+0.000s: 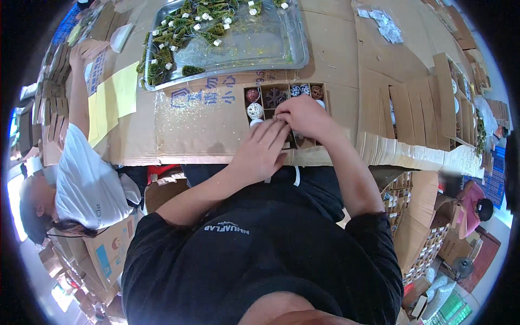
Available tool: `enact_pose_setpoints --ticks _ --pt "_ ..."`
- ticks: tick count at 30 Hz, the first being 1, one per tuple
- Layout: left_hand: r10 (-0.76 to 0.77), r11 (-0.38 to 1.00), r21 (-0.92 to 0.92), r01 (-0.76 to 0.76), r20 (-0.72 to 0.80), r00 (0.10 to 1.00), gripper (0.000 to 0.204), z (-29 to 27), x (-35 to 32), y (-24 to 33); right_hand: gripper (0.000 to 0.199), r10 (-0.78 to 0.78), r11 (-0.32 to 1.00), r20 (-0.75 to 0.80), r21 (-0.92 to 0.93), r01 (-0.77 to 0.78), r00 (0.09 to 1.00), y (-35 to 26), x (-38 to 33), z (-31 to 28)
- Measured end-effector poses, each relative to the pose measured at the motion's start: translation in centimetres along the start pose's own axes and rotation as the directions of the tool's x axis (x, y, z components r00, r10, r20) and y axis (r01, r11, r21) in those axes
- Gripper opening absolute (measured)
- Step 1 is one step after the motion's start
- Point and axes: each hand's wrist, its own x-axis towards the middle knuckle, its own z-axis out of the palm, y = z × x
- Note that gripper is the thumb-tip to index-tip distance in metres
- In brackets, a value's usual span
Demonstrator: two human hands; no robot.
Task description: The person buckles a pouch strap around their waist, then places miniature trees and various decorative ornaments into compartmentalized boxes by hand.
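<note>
A brown cardboard box with small compartments (pixel 268 86) sits on the cardboard-covered table in front of me. It holds round ornaments: a pink ball (pixel 252 95), a white woven ball (pixel 254 110), a dark snowflake piece (pixel 274 97) and patterned balls (pixel 306 90). My left hand (pixel 260 149) lies flat over the box's near compartments, fingers stretched forward. My right hand (pixel 303 116) is curled over the middle of the box, fingertips pressed down by the left fingers. What the fingers pinch is hidden.
A metal tray (pixel 292 57) with green moss pieces and white tags stands beyond the box. Stacks of flat cardboard inserts (pixel 417 114) lie at the right. A person in a white shirt (pixel 86 184) works at my left. Yellow sheets (pixel 116 95) lie at the left.
</note>
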Motion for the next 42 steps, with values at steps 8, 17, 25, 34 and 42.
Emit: enact_pose_setpoints --ticks 8,17,25,34,42 --pt "-0.032 0.988 0.157 0.004 0.178 0.983 0.073 1.8 -1.3 -1.5 0.022 0.013 0.954 -0.026 -0.299 -0.02 1.0 -2.3 0.6 0.5" --pt "-0.091 0.986 0.106 0.131 -0.321 0.943 0.046 -7.3 -4.6 -8.0 0.031 -0.127 0.99 -0.561 -0.124 0.069 0.818 -6.7 25.2 -1.9" --pt "-0.425 0.904 -0.124 0.409 -0.361 0.83 0.035 -6.1 -11.9 -10.7 0.026 -0.146 0.966 -0.233 -0.243 0.088 0.961 -7.7 28.6 -4.6" --pt "-0.286 0.928 0.078 0.365 -0.479 0.83 0.037 -3.6 -12.8 -14.0 0.011 -0.002 0.093 0.023 0.995 -0.023 1.0 -6.5 18.8 -13.7" --pt "-0.334 0.922 0.035 0.386 -0.43 0.838 0.038 -2.5 -13.2 -14.3 0.033 0.079 0.005 -0.536 0.843 0.537 0.841 -5.5 16.9 -11.4"
